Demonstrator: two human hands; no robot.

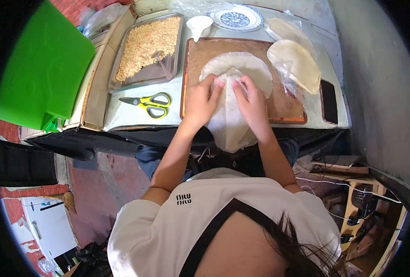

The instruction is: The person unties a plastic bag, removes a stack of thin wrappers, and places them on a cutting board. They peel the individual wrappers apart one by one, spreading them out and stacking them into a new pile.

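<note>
Both my hands pinch a thin, pale round wrapper (pixel 229 122), like a spring roll wrapper, near its upper part. Its lower part hangs down past the table's front edge. My left hand (pixel 202 101) has thumb and fingers closed on the wrapper's left side. On the right side my right hand (pixel 252 102) grips it the same way, close to the other hand. Behind them, another round wrapper or a stack of them (pixel 256 69) lies on a brown board (pixel 195 55). More wrappers (pixel 297 64) rest in and on clear plastic at the board's right.
A metal tray (pixel 142 85) of crumbly golden filling (pixel 145 46) holds a spoon (pixel 163 67). Yellow-green scissors (pixel 152 104) lie before it. A white scoop-like cup (pixel 199 27) and a blue-patterned plate (pixel 236 18) stand behind; a phone (pixel 328 101) lies right. A green container (pixel 43 69) is left.
</note>
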